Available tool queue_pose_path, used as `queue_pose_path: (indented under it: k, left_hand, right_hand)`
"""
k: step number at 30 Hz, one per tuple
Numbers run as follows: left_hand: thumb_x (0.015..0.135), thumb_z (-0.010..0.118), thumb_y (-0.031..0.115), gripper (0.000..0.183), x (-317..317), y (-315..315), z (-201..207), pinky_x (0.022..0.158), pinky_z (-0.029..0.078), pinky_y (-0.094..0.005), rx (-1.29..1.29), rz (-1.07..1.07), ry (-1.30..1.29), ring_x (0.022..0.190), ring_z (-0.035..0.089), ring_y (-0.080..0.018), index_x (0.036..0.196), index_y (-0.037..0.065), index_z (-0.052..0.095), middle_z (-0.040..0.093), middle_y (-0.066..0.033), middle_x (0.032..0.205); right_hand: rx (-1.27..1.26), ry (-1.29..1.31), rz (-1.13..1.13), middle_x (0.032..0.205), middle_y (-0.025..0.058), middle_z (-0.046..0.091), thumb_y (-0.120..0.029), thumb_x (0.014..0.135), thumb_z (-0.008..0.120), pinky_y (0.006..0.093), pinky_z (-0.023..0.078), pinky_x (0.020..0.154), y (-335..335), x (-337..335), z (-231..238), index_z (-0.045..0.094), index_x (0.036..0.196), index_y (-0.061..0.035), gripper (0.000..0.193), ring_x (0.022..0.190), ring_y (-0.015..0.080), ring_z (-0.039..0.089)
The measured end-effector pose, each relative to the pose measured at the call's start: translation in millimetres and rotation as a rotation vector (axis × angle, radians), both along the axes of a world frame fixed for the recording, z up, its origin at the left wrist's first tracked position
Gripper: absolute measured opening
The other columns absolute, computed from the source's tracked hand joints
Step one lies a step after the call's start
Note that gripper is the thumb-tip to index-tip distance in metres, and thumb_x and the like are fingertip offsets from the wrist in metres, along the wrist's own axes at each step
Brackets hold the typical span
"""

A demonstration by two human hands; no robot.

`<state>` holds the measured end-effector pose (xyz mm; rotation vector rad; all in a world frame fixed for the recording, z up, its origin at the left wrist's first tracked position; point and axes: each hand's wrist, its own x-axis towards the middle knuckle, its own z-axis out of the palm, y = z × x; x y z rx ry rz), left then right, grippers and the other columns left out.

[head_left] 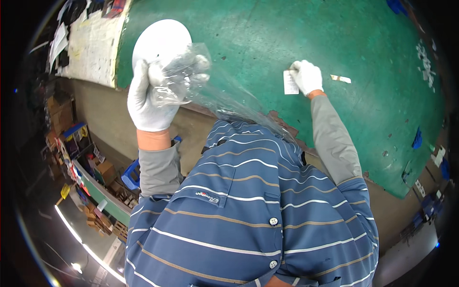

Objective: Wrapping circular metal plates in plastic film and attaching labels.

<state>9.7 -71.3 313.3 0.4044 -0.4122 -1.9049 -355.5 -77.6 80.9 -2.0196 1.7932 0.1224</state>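
Head: left grip [152, 106] pinches white disc [162, 39] and clear plastic bag [176, 90], likely against sliding; right grip [309, 77] pinches printed card [290, 84].

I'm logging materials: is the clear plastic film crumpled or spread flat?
Crumpled: the clear plastic film shows bunched, shiny creases at the left hand.

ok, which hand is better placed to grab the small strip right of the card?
Right, I'd say. The right hand is at the white card, and the strip lies just to its right. The left hand is farther off and busy with the clear bag.
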Motion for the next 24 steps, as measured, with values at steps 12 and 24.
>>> queue_pose_path:
  k: [12, 24]
  left_hand:
    - [0.109, 0.039, 0.038, 0.055, -32, -24, 11, 0.093, 0.053, -0.0523, -0.09, -0.122, -0.146, 0.115, 0.061, -0.0397, 0.128, -0.009, 0.059, 0.062, -0.0263, 0.128]
    - [0.108, 0.042, 0.037, 0.051, -63, -37, 11, 0.097, 0.053, -0.0562, -0.043, -0.158, -0.225, 0.117, 0.061, -0.0406, 0.125, -0.007, 0.06, 0.064, -0.0223, 0.126]
  right_hand:
    - [-0.341, -0.208, -0.812, 0.116, 0.0123, 0.07, -0.022, 0.097, 0.057, 0.037, 0.052, 0.092, 19, -139, -21, 0.067, 0.128, -0.012, 0.034, 0.102, 0.0289, 0.068]
    - [-0.185, -0.332, -1.102, 0.106, 0.0124, 0.068, -0.025, 0.091, 0.068, 0.0353, 0.053, 0.086, 110, -100, -22, 0.063, 0.133, -0.0051, 0.047, 0.094, 0.0251, 0.067]
